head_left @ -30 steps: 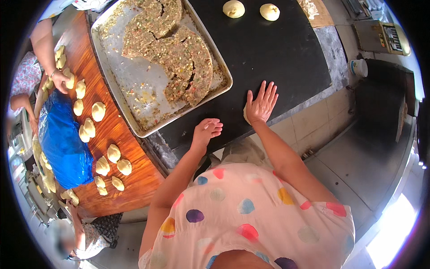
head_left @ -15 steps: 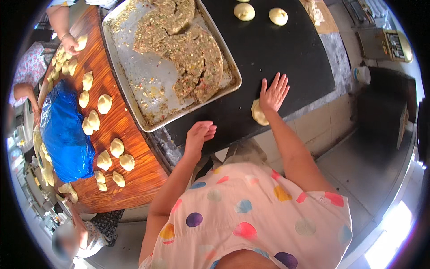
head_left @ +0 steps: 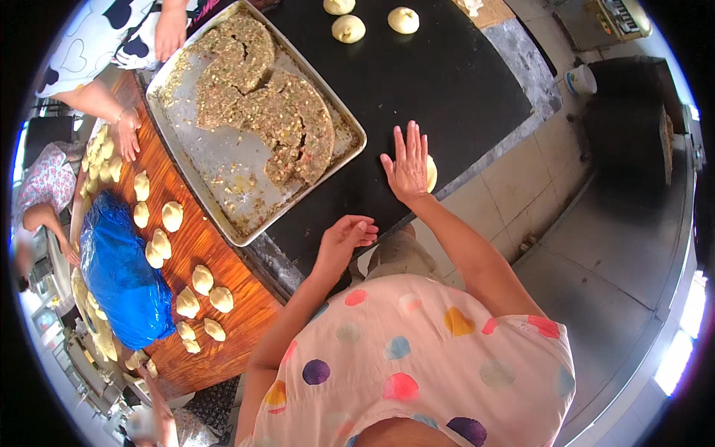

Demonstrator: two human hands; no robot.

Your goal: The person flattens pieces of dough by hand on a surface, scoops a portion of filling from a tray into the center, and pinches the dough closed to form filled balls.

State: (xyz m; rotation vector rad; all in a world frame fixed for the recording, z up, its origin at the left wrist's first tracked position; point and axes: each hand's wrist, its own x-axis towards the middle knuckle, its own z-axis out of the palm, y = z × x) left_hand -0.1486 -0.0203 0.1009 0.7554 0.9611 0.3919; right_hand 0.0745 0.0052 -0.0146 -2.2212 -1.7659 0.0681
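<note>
My right hand [head_left: 407, 167] lies flat, fingers stretched, palm over a round of pale dough [head_left: 432, 174] at the near edge of the black tabletop [head_left: 372, 195]. Most of that round is hidden beneath the hand; a yellowish rim shows at its right. My left hand [head_left: 348, 237] hovers by the table's near edge, left of the dough. Its fingers are curled together with the thumb against them, and nothing shows in them. Beyond the left hand stands a metal tray [head_left: 242, 149] bearing a large, cracked mass of chopped filling [head_left: 298, 127].
Several filled-looking dough balls [head_left: 348, 29] sit at the table's far end. To the left, a wooden table [head_left: 238, 276] bears dough pieces [head_left: 172, 216] and a blue plastic bag [head_left: 123, 272]. A co-worker's hand [head_left: 128, 132] rests there. A dark appliance [head_left: 625, 141] stands right.
The view has shifted, so the tray and tables appear displaced. My right hand stays spread on the dough, now covering more of it. A co-worker at the upper left shows more fully.
</note>
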